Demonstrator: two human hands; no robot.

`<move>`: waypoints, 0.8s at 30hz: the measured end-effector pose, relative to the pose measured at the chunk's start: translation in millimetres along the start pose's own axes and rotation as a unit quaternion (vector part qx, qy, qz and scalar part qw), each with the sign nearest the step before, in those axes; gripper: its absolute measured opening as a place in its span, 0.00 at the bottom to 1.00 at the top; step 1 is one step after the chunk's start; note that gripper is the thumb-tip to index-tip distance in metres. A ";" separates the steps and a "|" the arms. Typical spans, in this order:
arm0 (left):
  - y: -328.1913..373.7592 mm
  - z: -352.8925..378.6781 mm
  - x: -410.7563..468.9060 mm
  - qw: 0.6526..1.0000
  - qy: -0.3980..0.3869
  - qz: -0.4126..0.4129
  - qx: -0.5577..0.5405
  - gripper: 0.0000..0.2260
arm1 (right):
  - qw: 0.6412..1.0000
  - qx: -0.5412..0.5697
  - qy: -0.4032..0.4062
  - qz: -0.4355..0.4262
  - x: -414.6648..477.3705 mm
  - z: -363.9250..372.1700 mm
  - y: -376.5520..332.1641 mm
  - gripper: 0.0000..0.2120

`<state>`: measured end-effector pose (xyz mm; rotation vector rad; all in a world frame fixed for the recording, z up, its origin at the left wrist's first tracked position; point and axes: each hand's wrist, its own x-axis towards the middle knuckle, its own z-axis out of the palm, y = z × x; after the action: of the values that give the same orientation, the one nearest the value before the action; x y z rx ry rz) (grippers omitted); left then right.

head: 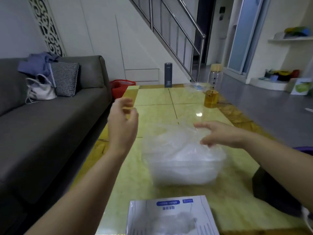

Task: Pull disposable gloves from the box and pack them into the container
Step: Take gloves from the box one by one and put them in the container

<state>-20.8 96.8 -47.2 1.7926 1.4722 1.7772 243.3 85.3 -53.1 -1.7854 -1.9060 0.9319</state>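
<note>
Where gloves (179, 160) heap, the right hand's (221, 134) fingers (205, 142) hover just above.

A glossy yellow table (186, 102) carries a glove box (171, 216) at bottom centre, a clear container (183, 167) mid-frame — and, higher up, a dark flask (168, 75) and an amber-filled bottle (213, 89).

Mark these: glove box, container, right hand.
glove box (169, 205), head view, printed top panel.
container (184, 175), head view, clear front wall.
right hand (220, 135), head view, back of the hand.
</note>
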 end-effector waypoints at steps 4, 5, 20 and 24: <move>17.1 41.2 -16.5 0.858 -0.440 0.152 0.218 0.12 | 0.999 -0.045 -0.014 0.007 14.1 4.4 3.5 0.33; 12.8 51.7 -19.4 0.804 -0.513 0.139 0.267 0.14 | 0.997 -0.069 -0.017 0.005 15.4 4.9 2.7 0.33; 4.4 81.5 -5.1 0.851 -0.449 0.059 0.266 0.15 | 0.957 -0.289 -0.024 -0.022 24.1 16.2 1.6 0.31; -8.8 87.3 -13.3 0.802 -0.552 -0.121 0.191 0.24 | 0.980 -0.185 -0.030 -0.068 17.3 16.7 -4.5 0.26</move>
<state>52.1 132.4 -83.5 2.0590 1.3942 0.1029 226.6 98.7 -65.0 -1.8073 -2.3287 0.6187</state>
